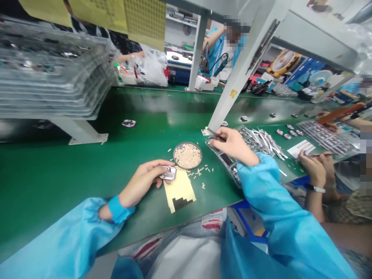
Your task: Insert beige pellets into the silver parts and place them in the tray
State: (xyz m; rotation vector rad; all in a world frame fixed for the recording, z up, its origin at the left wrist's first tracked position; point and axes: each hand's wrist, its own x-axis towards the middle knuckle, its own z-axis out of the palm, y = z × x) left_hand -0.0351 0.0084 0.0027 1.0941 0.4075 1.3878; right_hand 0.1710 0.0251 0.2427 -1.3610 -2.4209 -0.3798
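My left hand is closed on a small silvery metal part, held just above a yellow sheet on the green table. My right hand pinches thin dark tweezers over a clear tray of small parts. Between the hands stands a round dish of tiny pale pieces, with several pieces spilled beside it. Both arms wear light blue sleeves.
A stack of clear trays sits on a raised stand at left. A white slanted post rises behind my right hand. A co-worker's hands work at right with a pile of shiny strips nearby. Another person stands beyond the table.
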